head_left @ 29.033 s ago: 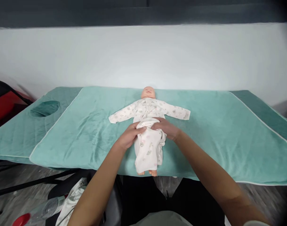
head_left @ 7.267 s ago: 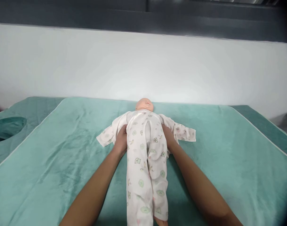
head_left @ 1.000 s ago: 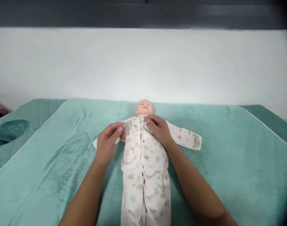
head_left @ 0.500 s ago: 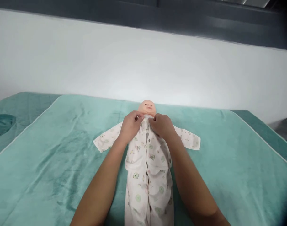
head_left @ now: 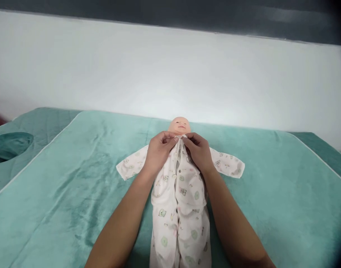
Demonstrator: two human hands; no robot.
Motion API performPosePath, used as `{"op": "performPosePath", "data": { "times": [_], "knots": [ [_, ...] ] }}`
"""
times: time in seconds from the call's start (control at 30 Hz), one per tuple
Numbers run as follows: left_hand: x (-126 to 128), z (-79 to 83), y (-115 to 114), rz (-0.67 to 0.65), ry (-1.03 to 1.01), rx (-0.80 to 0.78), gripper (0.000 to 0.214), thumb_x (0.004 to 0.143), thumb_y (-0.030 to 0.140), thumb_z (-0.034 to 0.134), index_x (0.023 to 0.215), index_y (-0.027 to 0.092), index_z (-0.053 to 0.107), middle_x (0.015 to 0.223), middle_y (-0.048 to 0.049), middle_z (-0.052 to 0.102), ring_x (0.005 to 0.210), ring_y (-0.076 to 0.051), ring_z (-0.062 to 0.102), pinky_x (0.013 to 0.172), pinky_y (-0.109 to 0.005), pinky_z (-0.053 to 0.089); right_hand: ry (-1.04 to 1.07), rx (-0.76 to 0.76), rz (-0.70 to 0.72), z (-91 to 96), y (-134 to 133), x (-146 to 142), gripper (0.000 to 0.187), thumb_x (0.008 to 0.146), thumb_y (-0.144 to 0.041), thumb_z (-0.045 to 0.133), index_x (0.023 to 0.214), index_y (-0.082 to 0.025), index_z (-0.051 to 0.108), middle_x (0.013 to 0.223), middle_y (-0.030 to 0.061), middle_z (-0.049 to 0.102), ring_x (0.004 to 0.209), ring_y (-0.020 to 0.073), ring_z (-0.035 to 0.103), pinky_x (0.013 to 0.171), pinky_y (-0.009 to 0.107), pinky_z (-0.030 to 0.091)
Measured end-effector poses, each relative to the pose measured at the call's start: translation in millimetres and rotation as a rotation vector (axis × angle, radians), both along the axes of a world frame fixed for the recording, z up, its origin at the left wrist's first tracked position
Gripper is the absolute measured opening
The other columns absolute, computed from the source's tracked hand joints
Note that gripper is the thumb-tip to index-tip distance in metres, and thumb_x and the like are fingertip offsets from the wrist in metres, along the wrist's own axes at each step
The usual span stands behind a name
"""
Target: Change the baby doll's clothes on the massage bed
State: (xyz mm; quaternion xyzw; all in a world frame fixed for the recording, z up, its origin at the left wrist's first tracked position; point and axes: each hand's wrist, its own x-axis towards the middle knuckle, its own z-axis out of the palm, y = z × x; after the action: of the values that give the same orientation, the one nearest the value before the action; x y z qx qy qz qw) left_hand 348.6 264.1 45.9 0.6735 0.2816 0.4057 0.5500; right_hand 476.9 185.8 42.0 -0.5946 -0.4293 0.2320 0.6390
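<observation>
A baby doll (head_left: 180,124) lies on its back, dressed in a white patterned baby shirt (head_left: 187,186) and matching trousers (head_left: 166,232). At the collar, my left hand (head_left: 159,150) pinches one front edge of the shirt. My right hand (head_left: 198,150) pinches the opposite front edge, with the fingertips of both hands almost meeting just below the doll's chin. Below my hands the shirt front runs down in a line, with small fasteners along the edges. Both sleeves lie spread out to the sides. The hands hide the doll's shoulders and part of the upper chest.
A green plush blanket (head_left: 61,193) with white piping covers the bed under the doll. Behind it rises a white wall (head_left: 170,74) with a dark band on top. A dark green rounded cloth item (head_left: 12,145) lies at the far left.
My hands have drawn closer together at the collar, bringing the two shirt edges nearer each other. The whole view has shifted slightly.
</observation>
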Motion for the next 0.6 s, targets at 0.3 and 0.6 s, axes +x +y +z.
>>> {"op": "performPosePath", "data": {
  "times": [0.3,0.6],
  "knots": [
    [8.1,-4.1,-3.7,-0.023,-0.028,-0.123,0.025,0.080,0.038,0.070,0.091,0.016,0.070,0.071,-0.0017,0.058,0.061,-0.009,0.050,0.055,-0.021,0.038,-0.039,-0.037,0.009,-5.9,4.0,4.6,0.020,0.084,-0.037,0.060,0.083,-0.018,0.066,0.082,-0.0007,0.064,0.078,0.0142,0.056,0.072,0.024,0.042],
    [3.8,-2.1,4.1,-0.110,0.063,-0.121,0.030,0.080,0.034,0.070,0.103,0.016,0.073,0.075,-0.0035,0.063,0.065,-0.010,0.053,0.063,-0.022,0.042,0.064,-0.090,0.007,-4.4,3.7,4.6,0.021,0.080,-0.039,0.065,0.082,-0.018,0.068,0.076,-0.0002,0.063,0.067,0.0124,0.053,0.063,0.024,0.041]
  ]
}}
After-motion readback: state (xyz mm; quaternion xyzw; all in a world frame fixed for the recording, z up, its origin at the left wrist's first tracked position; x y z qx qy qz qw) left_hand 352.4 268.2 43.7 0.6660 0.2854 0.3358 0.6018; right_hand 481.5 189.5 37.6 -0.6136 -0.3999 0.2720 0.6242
